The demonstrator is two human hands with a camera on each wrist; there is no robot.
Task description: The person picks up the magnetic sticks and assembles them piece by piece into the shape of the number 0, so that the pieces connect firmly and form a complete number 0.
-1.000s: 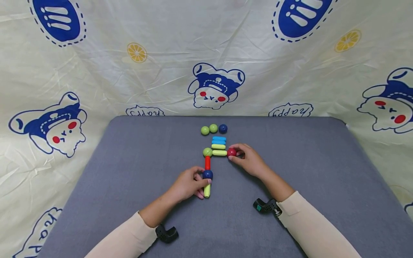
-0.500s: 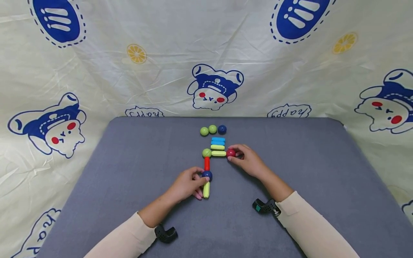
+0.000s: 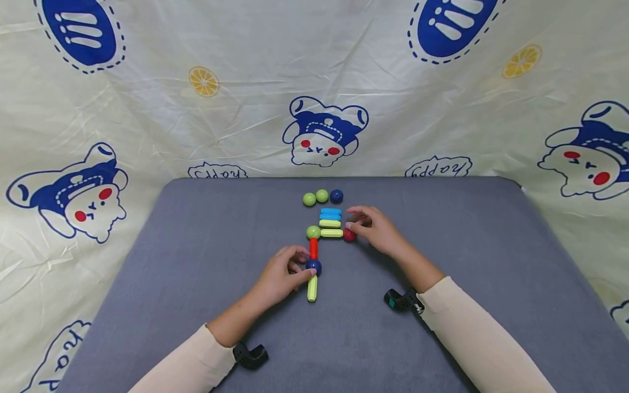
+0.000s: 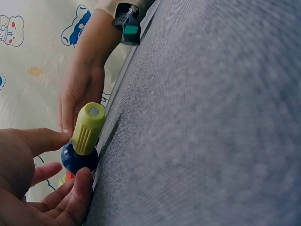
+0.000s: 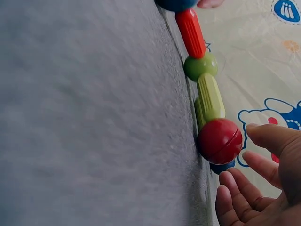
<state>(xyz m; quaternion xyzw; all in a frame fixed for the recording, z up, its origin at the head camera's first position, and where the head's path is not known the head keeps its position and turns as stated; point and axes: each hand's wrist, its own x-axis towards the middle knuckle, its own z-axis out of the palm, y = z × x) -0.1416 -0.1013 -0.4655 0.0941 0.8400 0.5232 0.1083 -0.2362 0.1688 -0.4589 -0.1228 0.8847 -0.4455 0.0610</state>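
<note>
Magnetic balls and sticks form a bent chain on the table. From its near end come a yellow-green stick (image 3: 312,289), a dark blue ball (image 3: 314,267), a red stick (image 3: 314,248), a green ball (image 3: 313,233), another yellow-green stick (image 3: 331,233) and a red ball (image 3: 349,235). My left hand (image 3: 279,274) is at the dark blue ball, thumb and fingers spread loosely around it. In the right wrist view, my right hand (image 5: 268,176) has its fingers parted beside the red ball (image 5: 219,141), with a gap at the thumb.
Just beyond the chain lie two light blue sticks (image 3: 331,214) and a yellow-green stick (image 3: 330,224), side by side. Farther back are two green balls (image 3: 321,196) and a dark blue ball (image 3: 336,196). A printed curtain (image 3: 245,125) hangs behind the grey table (image 3: 221,218).
My right hand has loosened from the red ball, lifting slightly away. The left hand's fingers have spread and drawn back a little from the dark blue ball. The chain keeps its shape.
</note>
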